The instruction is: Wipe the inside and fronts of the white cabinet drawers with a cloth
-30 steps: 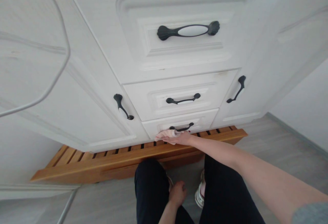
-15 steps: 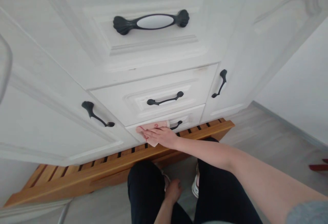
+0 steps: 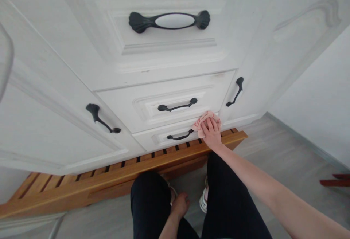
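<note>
My right hand (image 3: 212,133) presses a pink cloth (image 3: 203,120) with red markings against the right part of the lowest drawer front (image 3: 153,142). The cloth is bunched up under my fingers, to the right of that drawer's dark handle (image 3: 180,136). Between my knees hangs my left hand (image 3: 180,205), loosely curled and away from the cabinet. Nothing shows in it, though its fingers are partly hidden.
Above are a middle drawer handle (image 3: 177,106) and a large top handle (image 3: 169,21). Door handles (image 3: 102,118) (image 3: 235,91) stick out on both sides. The white cabinet rests on a slatted wooden platform (image 3: 120,175). Red wooden legs (image 3: 335,183) stand at the right.
My right hand has moved right along the lowest drawer, from left of its handle to the right side. The cloth, flatter before, is now bunched. My left hand stays between the knees.
</note>
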`<state>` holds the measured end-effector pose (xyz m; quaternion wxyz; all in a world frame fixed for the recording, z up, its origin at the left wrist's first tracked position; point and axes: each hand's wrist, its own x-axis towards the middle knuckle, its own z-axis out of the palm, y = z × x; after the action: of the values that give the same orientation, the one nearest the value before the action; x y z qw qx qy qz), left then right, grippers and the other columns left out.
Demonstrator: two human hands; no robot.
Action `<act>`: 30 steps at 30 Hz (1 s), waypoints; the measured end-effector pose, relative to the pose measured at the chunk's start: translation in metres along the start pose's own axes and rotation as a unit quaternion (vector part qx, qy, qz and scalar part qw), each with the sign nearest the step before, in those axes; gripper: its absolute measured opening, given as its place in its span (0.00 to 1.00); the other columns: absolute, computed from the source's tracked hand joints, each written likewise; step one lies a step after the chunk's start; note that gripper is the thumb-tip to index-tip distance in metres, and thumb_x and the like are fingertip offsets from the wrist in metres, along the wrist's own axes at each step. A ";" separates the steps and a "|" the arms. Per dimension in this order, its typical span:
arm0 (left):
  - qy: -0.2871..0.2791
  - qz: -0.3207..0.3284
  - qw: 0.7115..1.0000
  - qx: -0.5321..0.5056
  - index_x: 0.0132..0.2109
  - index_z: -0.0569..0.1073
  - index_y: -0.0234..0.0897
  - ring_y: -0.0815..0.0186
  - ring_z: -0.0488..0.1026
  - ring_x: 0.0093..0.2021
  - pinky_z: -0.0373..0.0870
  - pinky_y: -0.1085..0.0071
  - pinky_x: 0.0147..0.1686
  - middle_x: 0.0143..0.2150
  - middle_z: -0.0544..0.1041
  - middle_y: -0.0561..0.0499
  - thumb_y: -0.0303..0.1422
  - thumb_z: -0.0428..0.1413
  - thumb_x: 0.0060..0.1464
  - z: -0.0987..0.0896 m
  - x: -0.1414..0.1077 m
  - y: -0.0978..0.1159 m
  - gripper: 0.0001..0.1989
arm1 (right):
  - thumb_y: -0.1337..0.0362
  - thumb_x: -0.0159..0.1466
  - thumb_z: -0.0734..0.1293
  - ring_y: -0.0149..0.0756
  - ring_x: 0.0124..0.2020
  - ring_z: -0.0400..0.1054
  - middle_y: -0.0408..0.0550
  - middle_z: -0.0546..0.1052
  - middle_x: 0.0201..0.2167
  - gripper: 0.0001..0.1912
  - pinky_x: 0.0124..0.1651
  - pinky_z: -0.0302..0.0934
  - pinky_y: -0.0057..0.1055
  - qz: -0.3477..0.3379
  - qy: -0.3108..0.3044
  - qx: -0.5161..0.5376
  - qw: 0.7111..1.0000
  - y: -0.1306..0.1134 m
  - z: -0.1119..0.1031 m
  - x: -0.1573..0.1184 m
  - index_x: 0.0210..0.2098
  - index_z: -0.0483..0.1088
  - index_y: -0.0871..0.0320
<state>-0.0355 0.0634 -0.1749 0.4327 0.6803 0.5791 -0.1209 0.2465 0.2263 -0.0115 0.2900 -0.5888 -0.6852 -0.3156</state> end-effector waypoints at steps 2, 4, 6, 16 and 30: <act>0.005 0.005 1.000 0.000 0.51 0.75 0.38 0.60 0.71 0.59 0.65 0.55 0.62 0.56 0.76 0.46 0.36 0.55 0.63 0.000 -0.001 0.000 0.12 | 0.65 0.66 0.64 0.58 0.67 0.55 0.61 0.64 0.66 0.24 0.66 0.51 0.58 0.019 0.016 -0.007 1.000 -0.006 0.011 -0.014 0.62 0.71 0.54; 0.008 0.006 1.000 0.002 0.50 0.75 0.38 0.60 0.72 0.57 0.67 0.55 0.60 0.55 0.77 0.46 0.36 0.55 0.64 0.000 -0.002 0.000 0.11 | 0.67 0.67 0.63 0.57 0.65 0.56 0.62 0.66 0.64 0.23 0.64 0.54 0.58 0.030 0.011 -0.001 0.999 -0.014 0.021 -0.031 0.61 0.72 0.54; 0.011 0.004 1.000 0.002 0.49 0.75 0.37 0.60 0.73 0.57 0.67 0.55 0.59 0.54 0.77 0.46 0.36 0.54 0.64 -0.001 -0.004 0.000 0.11 | 0.69 0.68 0.61 0.54 0.63 0.58 0.61 0.69 0.60 0.22 0.62 0.57 0.55 0.032 0.000 0.014 0.999 -0.018 0.029 -0.049 0.60 0.72 0.54; 0.010 -0.003 1.000 -0.006 0.50 0.75 0.38 0.60 0.71 0.60 0.64 0.54 0.63 0.56 0.76 0.46 0.34 0.56 0.62 0.000 -0.004 0.004 0.11 | 0.72 0.70 0.57 0.47 0.61 0.62 0.59 0.70 0.62 0.24 0.63 0.60 0.47 -0.031 -0.034 0.052 0.998 -0.042 0.038 -0.075 0.64 0.67 0.61; 0.009 0.016 1.000 -0.025 0.50 0.75 0.37 0.60 0.73 0.56 0.66 0.53 0.60 0.54 0.77 0.46 0.41 0.55 0.64 -0.002 -0.004 0.003 0.14 | 0.66 0.72 0.60 0.27 0.69 0.58 0.41 0.67 0.67 0.23 0.71 0.53 0.30 -0.418 -0.065 0.308 0.852 -0.161 0.059 0.032 0.66 0.63 0.50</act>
<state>-0.0347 0.0625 -0.1694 0.4467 0.6795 0.5745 -0.0933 0.0810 0.2750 -0.0388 0.2516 -0.1467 -0.9462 -0.1409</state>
